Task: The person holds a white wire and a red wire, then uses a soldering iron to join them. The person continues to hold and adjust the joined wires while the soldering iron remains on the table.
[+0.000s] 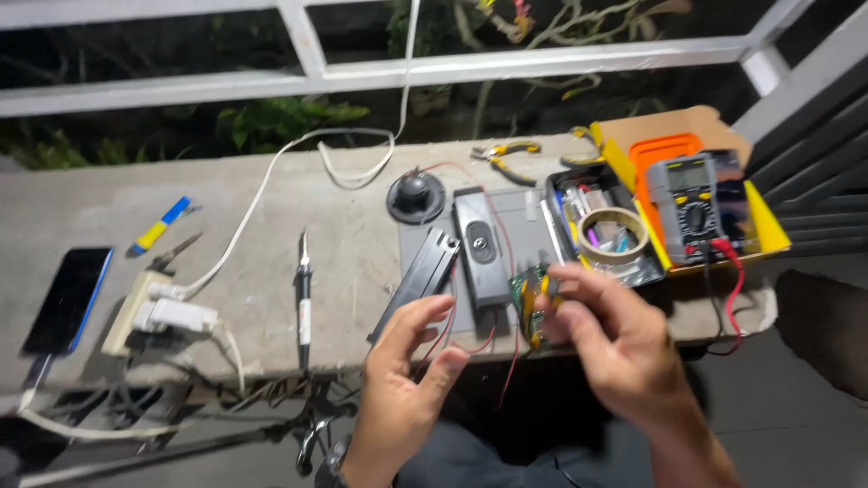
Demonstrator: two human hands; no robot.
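Observation:
My right hand [608, 334] grips a small green circuit board [528, 296] with yellow parts and thin red and black wires [488, 342] hanging from it. My left hand [407, 372] hovers just left of the board, fingers curled and apart, pinching at the red wire; whether it grips the wire is unclear. Behind the hands lie a black speaker housing [479, 246] and a long black cover strip [418, 278] on a grey mat [524, 226].
On the concrete ledge [344, 244] lie a soldering iron [304, 289], power strip with white plugs [154, 312], phone [69, 298], pliers [503, 155], round black speaker [416, 195], parts tray with tape roll [611, 237], and a multimeter [689, 204] in a yellow box.

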